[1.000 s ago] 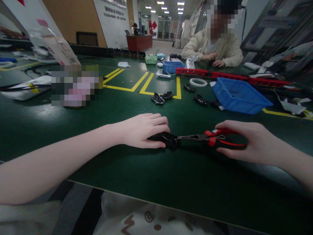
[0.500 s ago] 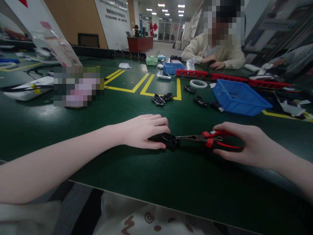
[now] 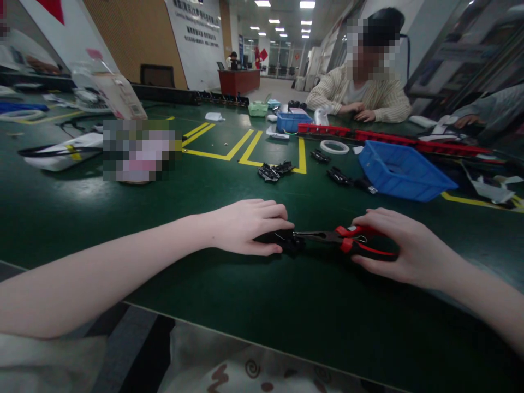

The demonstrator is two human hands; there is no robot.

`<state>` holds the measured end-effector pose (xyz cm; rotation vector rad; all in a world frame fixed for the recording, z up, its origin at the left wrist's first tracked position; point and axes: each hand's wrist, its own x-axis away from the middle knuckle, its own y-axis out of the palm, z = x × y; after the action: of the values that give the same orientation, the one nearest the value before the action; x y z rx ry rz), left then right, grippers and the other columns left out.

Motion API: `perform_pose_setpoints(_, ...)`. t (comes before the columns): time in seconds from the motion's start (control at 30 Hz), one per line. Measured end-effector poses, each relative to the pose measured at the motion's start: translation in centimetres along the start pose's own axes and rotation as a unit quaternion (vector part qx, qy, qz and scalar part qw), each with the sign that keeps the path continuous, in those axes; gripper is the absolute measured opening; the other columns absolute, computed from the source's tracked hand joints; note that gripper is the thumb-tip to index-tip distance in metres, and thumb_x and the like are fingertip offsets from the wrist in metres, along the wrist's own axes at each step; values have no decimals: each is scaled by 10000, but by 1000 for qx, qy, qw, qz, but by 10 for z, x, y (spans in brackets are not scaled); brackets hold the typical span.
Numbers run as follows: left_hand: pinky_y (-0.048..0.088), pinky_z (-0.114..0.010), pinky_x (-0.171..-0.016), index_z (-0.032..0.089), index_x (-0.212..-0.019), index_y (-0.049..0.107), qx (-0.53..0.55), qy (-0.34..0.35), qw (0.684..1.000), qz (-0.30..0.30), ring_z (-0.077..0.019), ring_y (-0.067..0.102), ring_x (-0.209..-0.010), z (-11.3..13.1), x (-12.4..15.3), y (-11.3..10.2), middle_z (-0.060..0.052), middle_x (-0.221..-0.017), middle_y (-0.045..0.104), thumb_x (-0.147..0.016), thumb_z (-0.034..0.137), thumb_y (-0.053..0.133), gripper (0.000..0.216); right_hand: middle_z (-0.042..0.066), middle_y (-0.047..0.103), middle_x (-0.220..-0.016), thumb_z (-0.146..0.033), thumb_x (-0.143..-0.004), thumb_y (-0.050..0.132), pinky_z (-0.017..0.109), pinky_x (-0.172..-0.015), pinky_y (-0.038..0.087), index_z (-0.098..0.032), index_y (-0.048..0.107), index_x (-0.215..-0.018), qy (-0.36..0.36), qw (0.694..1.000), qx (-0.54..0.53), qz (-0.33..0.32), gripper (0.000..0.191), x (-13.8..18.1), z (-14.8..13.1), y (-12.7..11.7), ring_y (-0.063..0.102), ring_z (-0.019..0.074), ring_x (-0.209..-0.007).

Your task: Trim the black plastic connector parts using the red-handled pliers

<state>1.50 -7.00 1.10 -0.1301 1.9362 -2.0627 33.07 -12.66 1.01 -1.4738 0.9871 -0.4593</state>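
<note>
You're seated at a dark green table (image 3: 123, 218) marked with yellow lines (image 3: 245, 150). Beyond it, a wood-panelled wall (image 3: 123, 38), a reddish reception desk (image 3: 238, 81), and rows of ceiling lights (image 3: 282, 22)

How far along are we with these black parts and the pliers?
Done: cannot tell; nothing shows inside the large blue plastic bin. In hand: the left hand presses a small black plastic part to the green table, while the right hand grips red-handled needle-nose pliers, tips at that part. Left: several similar loose black parts lie farther back.
</note>
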Motion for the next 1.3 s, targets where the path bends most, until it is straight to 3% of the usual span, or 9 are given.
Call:
perform_pose_setpoints(0.1, 430, -320, -837, 128, -1386, 391, -14, 22, 1000, 1, -220, 557, -997, 2, 0, 0, -133, -1183, 566, -941, 350, 475, 504, 83, 655, -952, -498, -747, 624, 475, -750, 525, -241, 573, -1046, -9, 1000, 16, 0, 398, 1, 3, 1, 621, 296, -885)
perform_pose_setpoints(0.23, 423, -307, -822, 179, -1388, 409, -27, 37, 999, -2, -211, 561, -986, 3, 0, -2, -112, -1169, 569, -953, 342, 459, 467, 91, 667, -956, -488, -728, 632, 507, -855, 492, -209, 591, -1023, -27, 999, 24, -2, 408, 1, 3, 3, 623, 305, -921)
perform_pose_setpoints(0.4, 424, -297, -781, 202, -1437, 336, -45, 39, 998, -15, -206, 567, -961, 3, 0, -4, -99, -1154, 576, -962, 331, 433, 502, 98, 655, -968, -512, -737, 622, 458, -765, 523, -200, 584, -1037, 16, 1000, -4, -24, 434, 0, 1, 4, 631, 286, -879)
perform_pose_setpoints(0.87, 443, -281, -762, 195, -1351, 469, -21, 34, 999, 1, -194, 571, -894, 3, -1, -3, -92, -1080, 594, -940, 334, 487, 435, 101, 598, -1060, -533, -773, 616, 523, -814, 516, -248, 515, -1118, 53, 998, 16, -25, 460, 1, 29, -5, 593, 312, -968)
perform_pose_setpoints(1.03, 444, -294, -723, 191, -1331, 486, -40, 38, 998, 2, -191, 573, -856, 3, -1, -2, -79, -1052, 601, -928, 332, 498, 427, 128, 559, -1200, -529, -798, 601, 528, -906, 477, -204, 490, -1244, 71, 997, 8, -38, 563, 1, 31, 4, 552, 313, -1092)
perform_pose_setpoints(1.13, 451, -334, -794, 193, -1315, 496, -29, 42, 999, 9, -216, 579, -939, 2, 0, 0, -94, -1134, 594, -931, 306, 488, 401, 133, 549, -1240, -548, -772, 623, 562, -967, 422, -212, 446, -1314, 72, 996, 25, -35, 662, 1, 33, 6, 523, 323, -1150)
perform_pose_setpoints(1.23, 453, -361, -867, 193, -1239, 552, 35, 35, 997, 54, -231, 559, -1041, 0, 1, 2, -113, -1275, 534, -930, 335, 496, 344, 131, 502, -1322, -562, -734, 650, 639, -1059, 275, -245, 312, -1413, 68, 996, 58, -23, 822, 2, 31, 2, 474, 346, -1222)
perform_pose_setpoints(1.3, 473, -329, -844, 191, -1180, 582, 92, 17, 993, 72, -201, 571, -1017, -2, 2, 4, -96, -1223, 567, -937, 306, 492, 283, 140, 444, -1385, -543, -725, 657, 644, -1058, 277, -245, 260, -1442, 84, 993, 79, 23, 873, 9, 20, -1, 428, 372, -1262)
